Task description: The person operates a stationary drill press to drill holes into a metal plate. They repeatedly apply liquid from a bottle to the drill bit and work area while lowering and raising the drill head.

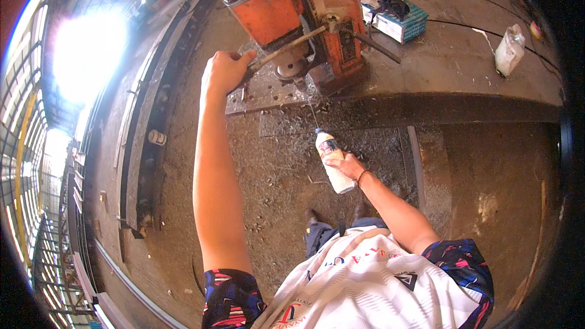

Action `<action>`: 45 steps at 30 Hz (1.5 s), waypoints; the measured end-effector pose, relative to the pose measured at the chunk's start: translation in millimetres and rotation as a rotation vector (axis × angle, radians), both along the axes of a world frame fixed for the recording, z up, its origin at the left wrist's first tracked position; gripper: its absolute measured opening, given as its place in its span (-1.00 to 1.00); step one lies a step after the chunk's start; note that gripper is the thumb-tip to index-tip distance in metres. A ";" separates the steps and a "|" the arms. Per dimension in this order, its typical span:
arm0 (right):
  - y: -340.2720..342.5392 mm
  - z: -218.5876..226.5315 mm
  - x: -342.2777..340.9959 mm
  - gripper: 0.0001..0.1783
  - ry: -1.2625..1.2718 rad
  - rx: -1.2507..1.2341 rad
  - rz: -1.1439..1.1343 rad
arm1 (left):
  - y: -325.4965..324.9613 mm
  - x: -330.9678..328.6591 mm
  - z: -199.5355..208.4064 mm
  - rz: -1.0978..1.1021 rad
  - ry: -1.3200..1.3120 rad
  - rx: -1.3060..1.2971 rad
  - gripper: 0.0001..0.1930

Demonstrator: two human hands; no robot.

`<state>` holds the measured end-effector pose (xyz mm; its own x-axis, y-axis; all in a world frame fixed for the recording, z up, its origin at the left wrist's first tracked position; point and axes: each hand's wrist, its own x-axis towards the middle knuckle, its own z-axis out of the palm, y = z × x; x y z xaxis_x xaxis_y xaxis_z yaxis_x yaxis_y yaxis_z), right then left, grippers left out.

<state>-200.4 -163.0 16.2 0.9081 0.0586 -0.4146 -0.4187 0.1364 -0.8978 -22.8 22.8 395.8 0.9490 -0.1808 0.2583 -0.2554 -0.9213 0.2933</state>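
An orange magnetic drill (pixel 271 21) stands on a flat steel beam (pixel 268 97). My left hand (pixel 224 72) is closed round the end of its feed lever (pixel 286 47), left of the drill body. Below and to the right, my right hand (pixel 347 167) grips a plastic bottle (pixel 332 157) of pale, milky liquid, tilted with its dark cap toward the drill. A thin stream runs from the cap up toward the drill's chuck (pixel 291 70). The cutting tip is hard to make out at this size.
Metal chips litter the floor (pixel 274 176) below the beam. Behind the drill, a teal box (pixel 402 21) carries a dark bundle. A whitish jug (pixel 510 50) stands at the far right, near dark cables. A small white can (pixel 157 137) lies by the steel sections at left.
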 end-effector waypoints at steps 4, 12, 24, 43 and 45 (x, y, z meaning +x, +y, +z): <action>-6.6 5.9 -2.3 -0.67 0.013 -0.024 0.053 | -5.8 -2.8 4.4 0.013 0.047 0.030 -0.37; -4.5 23.1 -7.3 -0.65 -0.134 0.022 -0.018 | -1.6 6.0 -2.5 -0.004 -0.006 0.058 -0.38; 1.1 22.8 -5.6 -0.67 0.004 0.059 0.009 | 3.3 17.1 -6.9 0.022 0.053 0.011 -0.38; 7.5 16.2 -5.0 -0.62 -0.095 0.090 -0.011 | 5.6 20.2 -11.2 0.006 0.004 0.002 -0.39; 9.4 12.8 -3.5 -0.62 -0.093 0.053 0.002 | 7.5 23.3 -11.5 0.010 0.029 -0.005 -0.39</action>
